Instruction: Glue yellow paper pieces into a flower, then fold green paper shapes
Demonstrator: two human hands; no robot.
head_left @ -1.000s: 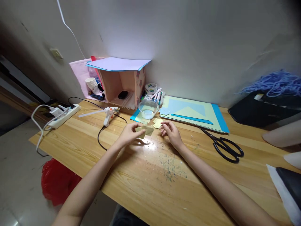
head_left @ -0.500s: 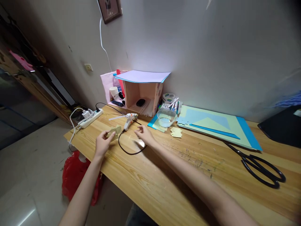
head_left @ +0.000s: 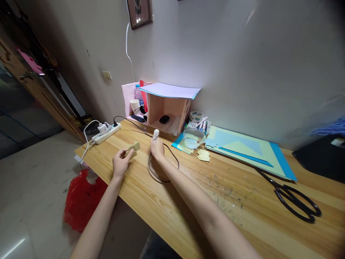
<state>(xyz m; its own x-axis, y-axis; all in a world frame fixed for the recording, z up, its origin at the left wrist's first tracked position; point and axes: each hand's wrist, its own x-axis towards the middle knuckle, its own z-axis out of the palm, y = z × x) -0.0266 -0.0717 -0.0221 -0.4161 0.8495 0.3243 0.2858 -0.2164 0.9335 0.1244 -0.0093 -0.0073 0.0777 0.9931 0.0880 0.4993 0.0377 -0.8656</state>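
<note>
Between the thumb and fingers of my left hand (head_left: 121, 163) is a folded pale-yellow paper piece (head_left: 134, 146), held just above the left part of the table. My right hand (head_left: 157, 148) is wrapped round the handle of a white hot glue gun (head_left: 156, 134), which points away from me; most of its body is hidden by the hand. A black cord (head_left: 176, 158) loops from the glue gun over the tabletop. Small pale-yellow paper cutouts (head_left: 203, 155) lie to the right, beside a clear round plastic bowl (head_left: 193, 138).
Behind my hands stands a pink box (head_left: 184, 115) with a lilac sheet on top. A white power strip (head_left: 106, 133) sits at the left table edge. Coloured sheets (head_left: 242, 138) and black-handled scissors (head_left: 296, 201) lie on the right. A red bag (head_left: 83, 201) is on the floor.
My right hand has closed round the glue gun, which lay on the table before, and turned it to point away. My left hand still holds the paper piece. The view has shifted slightly.
</note>
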